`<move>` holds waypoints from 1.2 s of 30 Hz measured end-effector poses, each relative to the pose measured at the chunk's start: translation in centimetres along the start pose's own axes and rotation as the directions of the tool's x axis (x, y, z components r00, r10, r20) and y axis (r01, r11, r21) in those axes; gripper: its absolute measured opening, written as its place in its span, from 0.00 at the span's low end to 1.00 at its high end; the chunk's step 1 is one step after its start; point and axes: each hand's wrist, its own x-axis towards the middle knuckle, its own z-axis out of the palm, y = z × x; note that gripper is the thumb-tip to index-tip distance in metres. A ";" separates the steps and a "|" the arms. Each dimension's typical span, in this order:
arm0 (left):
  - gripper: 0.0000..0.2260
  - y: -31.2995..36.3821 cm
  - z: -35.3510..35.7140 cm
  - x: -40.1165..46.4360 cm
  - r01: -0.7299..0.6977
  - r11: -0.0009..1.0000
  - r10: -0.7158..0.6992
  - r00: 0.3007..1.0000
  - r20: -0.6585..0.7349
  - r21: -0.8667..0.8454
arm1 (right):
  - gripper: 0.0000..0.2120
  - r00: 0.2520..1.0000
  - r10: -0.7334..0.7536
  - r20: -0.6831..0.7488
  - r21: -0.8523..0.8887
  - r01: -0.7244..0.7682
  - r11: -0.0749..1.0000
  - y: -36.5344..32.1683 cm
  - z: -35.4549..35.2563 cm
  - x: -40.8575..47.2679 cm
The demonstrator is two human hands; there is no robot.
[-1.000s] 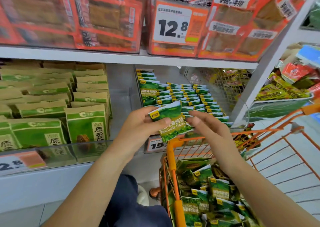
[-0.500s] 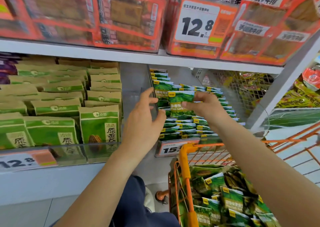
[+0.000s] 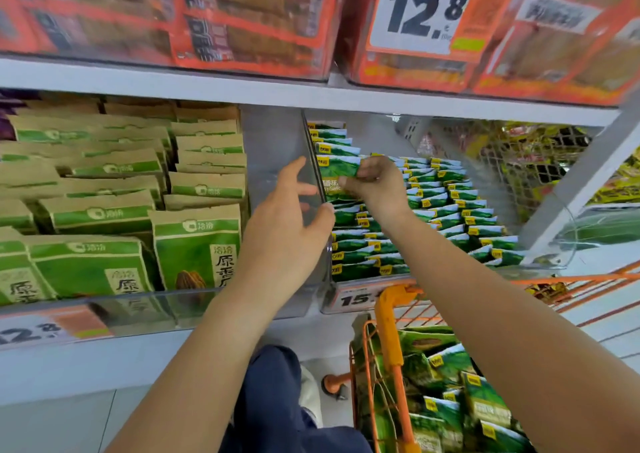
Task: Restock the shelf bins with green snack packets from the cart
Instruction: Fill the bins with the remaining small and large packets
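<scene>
Right hand (image 3: 375,184) pinches green packet (image 3: 341,172) just inside bin divider (image 3: 317,172); left hand (image 3: 289,227) spread beside it.

both forearms are bare up to the lower edge of the view, with no sleeve visible on them. the left hand (image 3: 287,224) and the right hand (image 3: 375,184) wear no glove, and no ring, watch or bracelet is seen on them. lower in the middle, the person wears dark navy blue trousers (image 3: 273,400). beside the trousers, near the floor, there is a light-coloured shoe (image 3: 309,392), whitish, only partly visible.
</scene>
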 end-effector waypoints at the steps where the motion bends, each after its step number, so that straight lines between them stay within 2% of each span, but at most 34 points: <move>1: 0.28 0.0 0.0 0.0 -0.006 1.000 0.006 1.000 -0.004 0.004 | 0.16 1.000 -0.013 -0.010 0.000 0.013 1.000 0.4 0.0 -0.2; 7: 0.27 -0.1 0.3 -0.1 -0.028 1.000 0.028 0.999 -0.020 0.010 | 0.12 0.993 -0.116 -0.005 -0.201 0.112 0.973 1.4 -0.3 0.0; 10: 0.27 0.0 0.5 -0.1 -0.024 1.000 0.024 0.999 -0.027 0.015 | 0.16 0.999 -0.037 0.033 -0.208 0.043 0.977 0.8 -0.7 -0.3; 12: 0.26 0.1 0.7 -0.5 -0.047 0.998 0.051 0.995 -0.086 0.047 | 0.19 0.999 0.007 0.046 -0.218 0.003 0.976 -0.2 -2.0 -0.9; 15: 0.21 1.4 1.3 -1.6 -0.262 0.933 0.309 0.934 -0.178 0.245 | 0.08 0.977 -0.213 0.013 -0.198 0.212 0.957 -1.7 -5.4 -4.6; 17: 0.16 2.3 2.4 -2.8 -0.416 0.876 0.449 0.889 -0.096 0.244 | 0.08 0.940 -0.340 0.041 -0.219 0.341 0.914 -1.6 -8.1 -8.8; 19: 0.13 2.7 4.1 -4.1 -0.499 0.844 0.497 0.865 0.061 0.196 | 0.08 0.921 -0.370 0.124 -0.273 0.390 0.879 -0.5 -10.7 -12.8; 22: 0.11 2.3 6.7 -5.4 -0.540 0.808 0.474 0.833 0.285 0.234 | 0.06 0.930 -0.254 0.265 -0.550 0.362 0.753 3.0 -13.2 -16.1; 23: 0.11 2.1 7.4 -5.6 -0.538 0.810 0.450 0.826 0.338 0.236 | 0.06 0.936 -0.144 0.321 -0.668 0.332 0.666 4.4 -13.6 -16.4; 25: 0.12 1.9 8.3 -5.8 -0.532 0.814 0.419 0.816 0.398 0.234 | 0.12 0.909 0.138 0.393 -0.863 0.313 0.397 7.0 -13.8 -16.3; 26: 0.11 1.7 8.6 -5.9 -0.538 0.807 0.421 0.814 0.399 0.244 | 0.17 0.879 0.256 0.402 -0.902 0.332 0.275 8.2 -13.9 -16.2; 27: 0.11 1.7 8.8 -6.0 -0.540 0.803 0.427 0.816 0.389 0.252 | 0.22 0.847 0.346 0.403 -0.913 0.343 0.221 9.3 -14.0 -16.1; 30: 0.13 1.6 9.1 -6.0 -0.530 0.809 0.426 0.827 0.367 0.254 | 0.24 0.787 0.453 0.419 -0.902 0.305 0.304 11.5 -14.3 -16.3; 33: 0.13 1.5 9.0 -5.8 -0.537 0.811 0.439 0.820 0.367 0.230 | 0.16 0.816 0.387 0.429 -0.894 0.323 0.311 11.4 -14.5 -16.0; 34: 0.13 1.5 9.0 -5.7 -0.535 0.815 0.445 0.823 0.354 0.220 | 0.14 0.837 0.336 0.432 -0.884 0.318 0.342 10.8 -14.7 -15.6; 36: 0.13 1.5 8.8 -5.5 -0.525 0.832 0.458 0.832 0.314 0.177 | 0.07 0.865 0.205 0.457 -0.789 0.289 0.542 9.2 -15.5 -14.7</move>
